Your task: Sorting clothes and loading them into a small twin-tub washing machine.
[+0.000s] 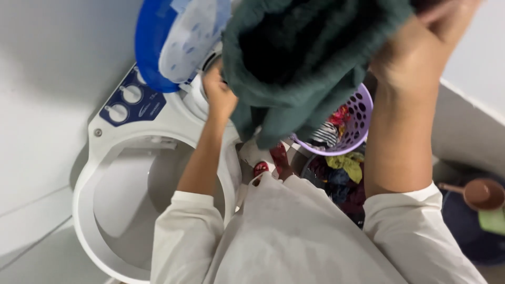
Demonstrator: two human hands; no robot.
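Over the tub: dark green garment (294,68) held up high at 12 o'clock, bunched, hanging above the gap between washer and basket.
Left hand (220,94): closed on the garment's lower left edge, at about 10 o'clock of the cloth, just beside the blue lid.
Right hand (421,47): gripping the garment's upper right side at 2 o'clock; fingers partly cut by the frame edge.
Washer tub (126,205): white, round, open, at 8 o'clock; looks bare inside from this angle.
Blue lid (150,47): flipped up at 11 o'clock, control panel with knobs (126,102) just below it.
Purple basket (363,113): perforated, at 3 o'clock of the garment, striped and red clothes inside.
Clothes pile (342,176): mixed colours, below the basket, near the person's chest.
Brown scoop (481,193): far right at 4 o'clock, well apart.
Doing it well, judged: keep both grips firm, shake the cloth loose, keep its hem off the lid and swing it toward 8 o'clock so it falls clear inside the rim.
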